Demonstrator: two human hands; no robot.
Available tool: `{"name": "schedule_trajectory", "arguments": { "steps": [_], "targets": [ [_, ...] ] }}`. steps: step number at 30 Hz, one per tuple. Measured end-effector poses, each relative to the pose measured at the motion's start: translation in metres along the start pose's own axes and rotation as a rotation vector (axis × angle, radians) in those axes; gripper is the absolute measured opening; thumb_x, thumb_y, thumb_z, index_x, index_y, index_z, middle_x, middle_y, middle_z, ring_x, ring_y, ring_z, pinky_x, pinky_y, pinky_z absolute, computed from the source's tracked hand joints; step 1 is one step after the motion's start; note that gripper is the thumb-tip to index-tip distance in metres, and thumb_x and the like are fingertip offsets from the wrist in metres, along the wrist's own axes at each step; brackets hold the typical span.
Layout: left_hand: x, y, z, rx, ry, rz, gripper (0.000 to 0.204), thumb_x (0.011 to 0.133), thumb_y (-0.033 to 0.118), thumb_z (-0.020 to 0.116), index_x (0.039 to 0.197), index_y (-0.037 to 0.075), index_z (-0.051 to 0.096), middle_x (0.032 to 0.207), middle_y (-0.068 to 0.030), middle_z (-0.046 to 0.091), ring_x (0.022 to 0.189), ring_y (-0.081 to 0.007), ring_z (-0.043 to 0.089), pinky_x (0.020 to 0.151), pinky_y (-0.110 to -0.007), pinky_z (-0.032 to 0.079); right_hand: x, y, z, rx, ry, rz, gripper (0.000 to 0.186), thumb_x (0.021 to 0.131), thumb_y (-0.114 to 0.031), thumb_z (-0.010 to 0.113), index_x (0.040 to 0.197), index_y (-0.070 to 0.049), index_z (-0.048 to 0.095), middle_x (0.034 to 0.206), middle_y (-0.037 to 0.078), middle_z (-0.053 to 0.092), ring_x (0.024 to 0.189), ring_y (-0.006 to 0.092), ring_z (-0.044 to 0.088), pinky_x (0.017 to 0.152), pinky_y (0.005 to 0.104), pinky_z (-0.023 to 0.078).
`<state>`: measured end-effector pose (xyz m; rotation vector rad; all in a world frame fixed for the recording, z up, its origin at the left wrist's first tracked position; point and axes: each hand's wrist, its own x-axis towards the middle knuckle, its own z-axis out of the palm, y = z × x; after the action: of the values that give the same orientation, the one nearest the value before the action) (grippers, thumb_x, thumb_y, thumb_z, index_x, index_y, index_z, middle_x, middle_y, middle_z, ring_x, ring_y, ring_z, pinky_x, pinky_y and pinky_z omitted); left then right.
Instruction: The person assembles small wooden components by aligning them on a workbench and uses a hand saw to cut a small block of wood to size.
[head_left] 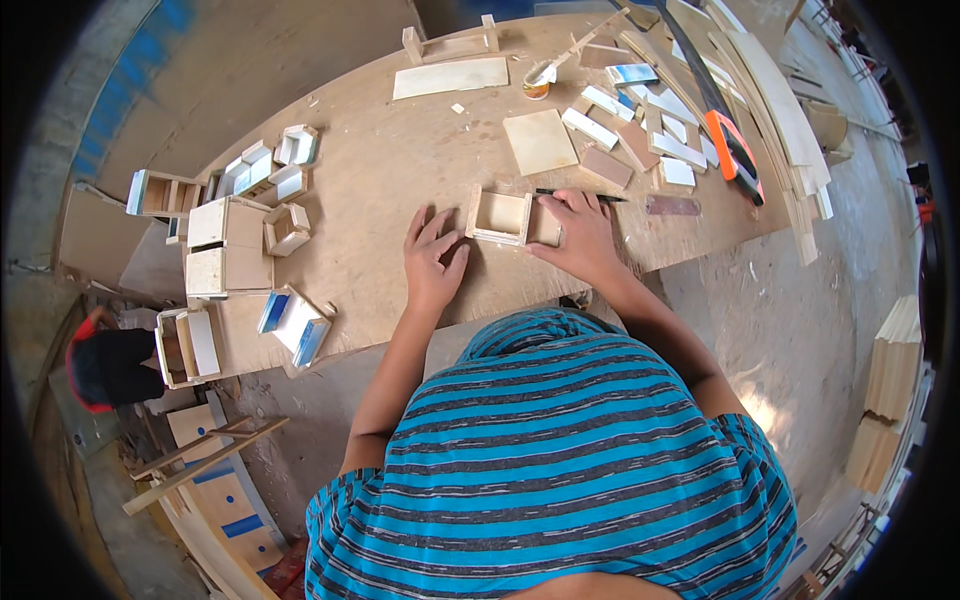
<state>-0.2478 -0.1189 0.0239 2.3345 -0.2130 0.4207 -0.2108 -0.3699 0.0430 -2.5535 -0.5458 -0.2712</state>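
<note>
I see the small open square box of pale plywood (499, 215) lying mid-tabletop (400, 150). My left hand (433, 262) rests spread flat just beside it, bracing; my right hand (583, 236) pinches 1 slim black pencil (580, 194) beside its far edge, as if marking.

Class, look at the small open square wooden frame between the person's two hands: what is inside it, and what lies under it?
Inside the small open square wooden frame only a bare pale panel shows. It rests on the brown plywood workbench; the board beneath it is covered. The right hand holds a black pencil.
</note>
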Motion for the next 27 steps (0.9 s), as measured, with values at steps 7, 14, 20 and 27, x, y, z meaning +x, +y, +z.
{"name": "schedule_trajectory", "arguments": {
  "steps": [7, 14, 20, 27],
  "targets": [
    [0.003, 0.012, -0.002, -0.016, 0.07, -0.01, 0.043, 0.071, 0.017, 0.071, 0.111, 0.004, 0.064, 0.127, -0.0163, 0.057, 0.127, -0.0425, 0.04, 0.106, -0.048, 0.033, 0.0, 0.0, 0.0, -0.007, 0.004, -0.004, 0.068, 0.059, -0.043, 0.081, 0.115, -0.01, 0.061, 0.113, 0.007, 0.052, 0.106, 0.029, 0.049, 0.086, 0.045, 0.04],
    [0.024, 0.042, 0.01, -0.017, 0.0, 0.065, 0.073, 0.073, 0.027, 0.074, 0.135, 0.001, 0.044, 0.134, -0.0212, 0.049, 0.131, -0.0436, 0.035, 0.108, -0.048, 0.03, -0.001, 0.0, -0.001, 0.003, 0.006, -0.016, 0.065, 0.061, -0.041, 0.081, 0.114, -0.009, 0.062, 0.114, 0.009, 0.053, 0.106, 0.0294, 0.05, 0.086, 0.0437, 0.041],
    [0.017, 0.042, 0.015, -0.017, -0.044, -0.005, 0.078, 0.073, 0.033, 0.073, 0.137, 0.001, 0.041, 0.139, -0.0223, 0.044, 0.132, -0.0463, 0.033, 0.107, -0.051, 0.029, 0.006, 0.028, -0.021, 0.094, 0.127, 0.007, 0.039, 0.072, -0.018, 0.072, 0.108, -0.007, 0.065, 0.106, 0.011, 0.059, 0.099, 0.0309, 0.055, 0.084, 0.0406, 0.046],
    [0.026, 0.046, 0.009, 0.069, -0.083, 0.145, 0.055, 0.086, 0.023, 0.059, 0.136, 0.005, 0.045, 0.142, -0.0212, 0.04, 0.135, -0.0452, 0.027, 0.109, -0.052, 0.024, 0.01, 0.054, -0.034, -0.057, 0.071, 0.065, 0.026, 0.07, -0.012, 0.072, 0.096, -0.008, 0.07, 0.1, 0.006, 0.059, 0.098, 0.0274, 0.055, 0.081, 0.0396, 0.048]
  ]
}}
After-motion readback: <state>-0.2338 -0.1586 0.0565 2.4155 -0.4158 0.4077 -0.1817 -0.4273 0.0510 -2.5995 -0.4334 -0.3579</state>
